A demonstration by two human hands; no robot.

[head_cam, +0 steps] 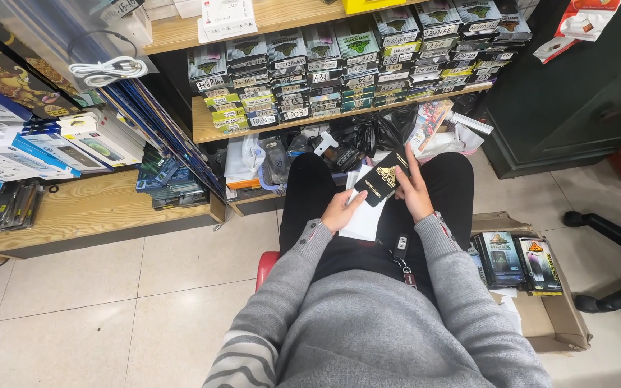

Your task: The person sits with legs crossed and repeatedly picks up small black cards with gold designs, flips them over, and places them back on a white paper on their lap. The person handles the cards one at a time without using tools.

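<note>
Black card under my fingers: my right hand (415, 192) grips the slim black packet (382, 179) by its right edge, fingers curled along it. My left hand (341, 210) pinches the packet's lower left corner together with a white sheet (363, 221) beneath. The packet lies between both hands over my lap, long axis tilted up to the right. Beyond, stacked boxes (339, 68) fill the wooden shelf (206, 129).
</note>
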